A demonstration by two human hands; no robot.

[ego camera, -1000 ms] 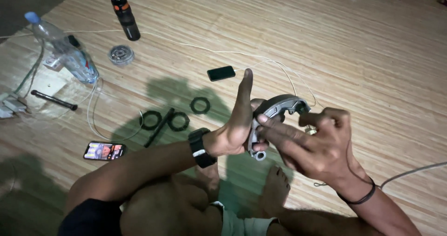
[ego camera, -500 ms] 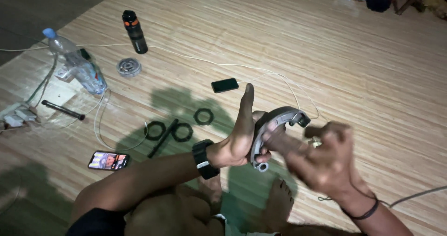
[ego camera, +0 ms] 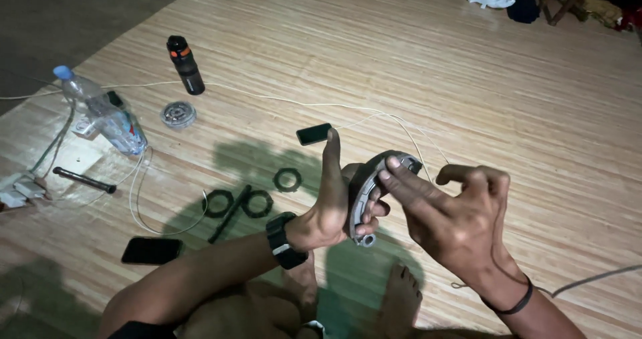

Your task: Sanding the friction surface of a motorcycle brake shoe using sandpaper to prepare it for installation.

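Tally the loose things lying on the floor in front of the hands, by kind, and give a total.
Bottles: 2, a clear plastic bottle and a black bottle
Phones: 2, phone and small phone
Black rings: 3, ring, ring, ring
Black rods: 2, rod, rod
Round metal part: 1
Total: 10

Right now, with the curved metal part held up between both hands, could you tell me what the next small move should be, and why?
Probably close the right hand more fully on the curved grey metal part. Only its fingertips rest on the upper arc, while the left hand cradles the lower end with the thumb straight up. The part hangs above the wooden floor, so a firmer hold would likely steady it.
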